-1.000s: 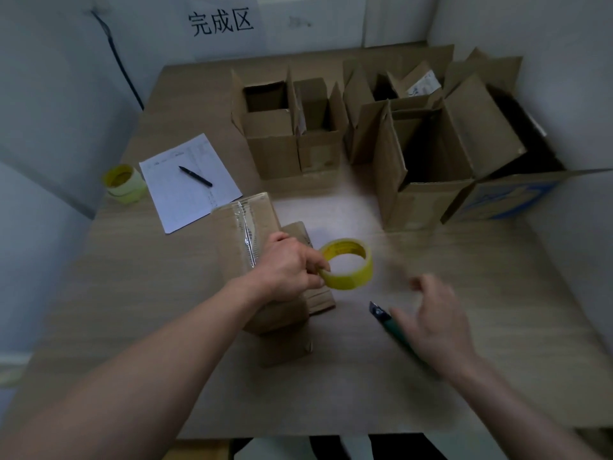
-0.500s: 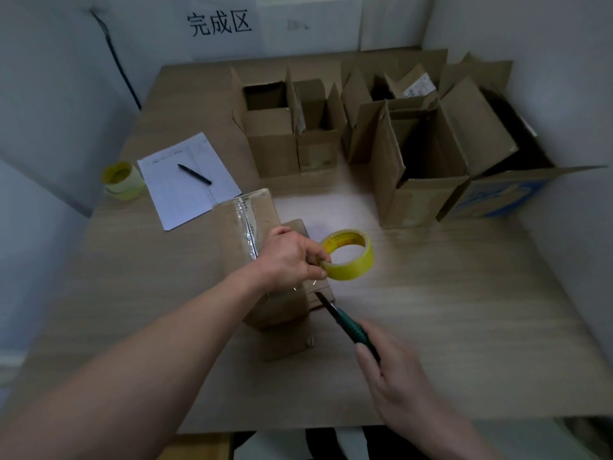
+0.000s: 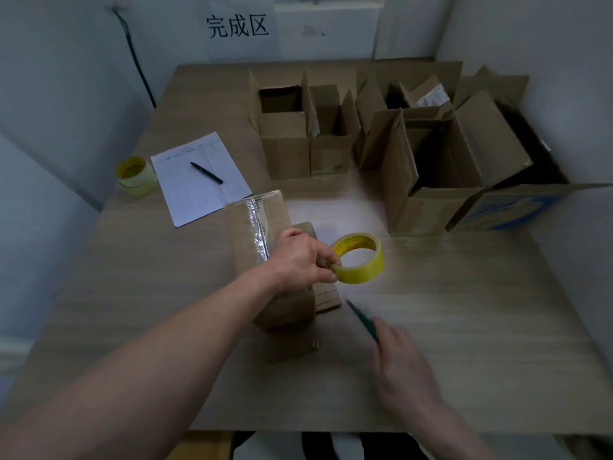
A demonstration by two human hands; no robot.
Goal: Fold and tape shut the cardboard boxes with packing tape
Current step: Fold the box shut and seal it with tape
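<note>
Wood-grain counter (image 3: 464, 327) set in a corner of pale walls; a wall sign (image 3: 237, 26) w/ three printed characters hangs above the far edge. Far side: a row of open cardboard boxes (image 3: 331, 134), flaps up, incl. a taller open box (image 3: 431, 171) at centre-right and a blue-printed carton (image 3: 510, 207) lying against the right wall. Far left: a printed sheet (image 3: 199, 177) w/ a black pen (image 3: 206, 172) lying on it; just beside the sheet, a spare yellow tape roll (image 3: 136, 175).

Centre: a closed cardboard box (image 3: 265, 247) lying on the counter, a strip of clear tape (image 3: 258, 227) running along its top seam. One flap sticks out at its right side, another at its near end.

Left hand (image 3: 303, 258) reaches over the box, fingers curled round the near rim of the yellow packing tape roll (image 3: 360, 258), gripping it; the roll is tilted, just right of the box and above the counter. Whether tape still joins roll to box cannot be told.

Right hand (image 3: 403, 366), motion-blurred, lies low over the counter near the front edge, grasping a green-handled utility knife (image 3: 361, 318); the knife tip points toward the box's near-right corner, apart from it. Blade detail too blurred to read.
</note>
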